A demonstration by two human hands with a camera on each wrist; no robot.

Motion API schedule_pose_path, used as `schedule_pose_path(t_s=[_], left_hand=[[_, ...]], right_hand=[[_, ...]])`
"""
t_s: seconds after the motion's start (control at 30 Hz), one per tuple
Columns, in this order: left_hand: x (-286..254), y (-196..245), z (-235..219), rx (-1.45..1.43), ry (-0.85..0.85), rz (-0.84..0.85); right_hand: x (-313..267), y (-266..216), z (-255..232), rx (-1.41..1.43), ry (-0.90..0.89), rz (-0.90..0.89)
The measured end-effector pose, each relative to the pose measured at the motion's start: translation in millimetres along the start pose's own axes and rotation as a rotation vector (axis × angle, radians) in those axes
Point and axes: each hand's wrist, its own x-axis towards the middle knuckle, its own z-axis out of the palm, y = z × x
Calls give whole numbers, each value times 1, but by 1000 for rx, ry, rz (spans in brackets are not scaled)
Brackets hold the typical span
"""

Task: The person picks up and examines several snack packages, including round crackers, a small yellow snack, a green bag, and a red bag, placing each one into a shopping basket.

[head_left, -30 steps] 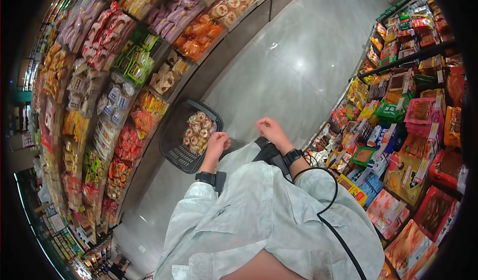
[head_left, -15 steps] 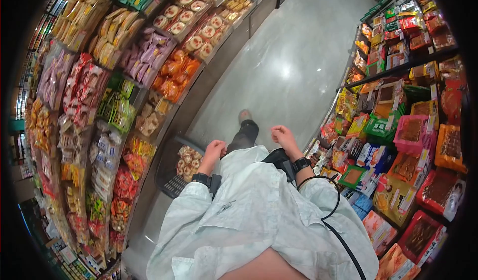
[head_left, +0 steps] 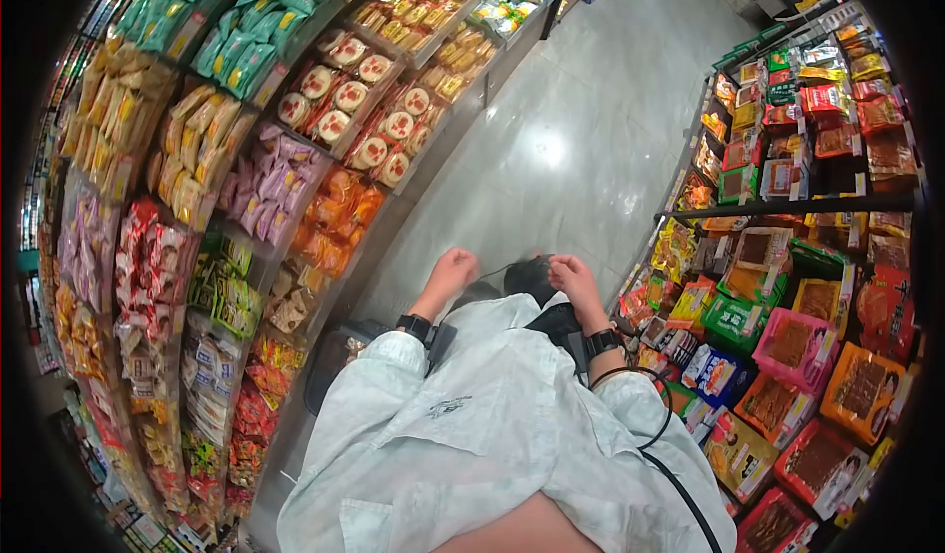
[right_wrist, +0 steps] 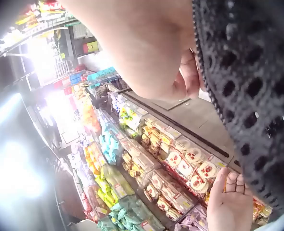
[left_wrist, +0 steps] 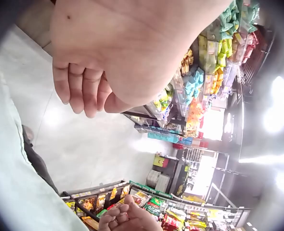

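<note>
My left hand [head_left: 453,273] hangs in front of the body with its fingers loosely curled and nothing in them. In the left wrist view the palm of that hand [left_wrist: 127,57] fills the top, its fingers bent and bare. To its right, at about the same height, is my right hand [head_left: 574,277], also loosely curled and holding nothing. The two hands are apart, over the aisle floor. A dark shopping basket [head_left: 320,376] shows low on the left, mostly hidden by the left forearm and sleeve.
On the left, tiered shelf bins hold teal packets [head_left: 251,36], round biscuits [head_left: 335,95], purple packets [head_left: 271,184] and orange packets [head_left: 340,218]. Packaged snacks [head_left: 787,346] fill the right-hand rack. Grey tiled floor [head_left: 532,159] runs ahead between them. A black cable [head_left: 679,484] trails from the right wrist.
The shelves have slid down and back in view as the body walks forward. The basket with round snack packs has dropped back behind the left arm. Both hands remain without anything in them.
</note>
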Motion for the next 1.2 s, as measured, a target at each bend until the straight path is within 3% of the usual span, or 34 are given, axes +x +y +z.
schedule_pose_path(t_s=[0.17,0.27,0.37,0.5,0.7,0.87,1.03,1.07,1.2], left_hand=[[55,24,-6,-16,93,-78],[77,54,-6,-47,215,-112],[78,88,-3,-82,330,-166],[106,132,8,-157,412,-100],[136,167,22,-202,413,-108],[188,193,-2,-243,405,-88],[263,234,-41,-342,353,-11],[280,244,-50,-350,345,4],[318,299,-78,-358,347,146]], right_hand=[[84,-49,-13,20,-56,-19],[136,-103,-12,23,-53,-19],[177,-144,-8,15,-244,-136],[216,-174,-4,-26,-296,6],[268,-209,2,-21,-343,61],[310,-250,16,-58,-301,36],[346,-323,35,-4,-127,2],[349,-338,41,-109,-96,-51],[352,-422,99,-176,-251,-231]])
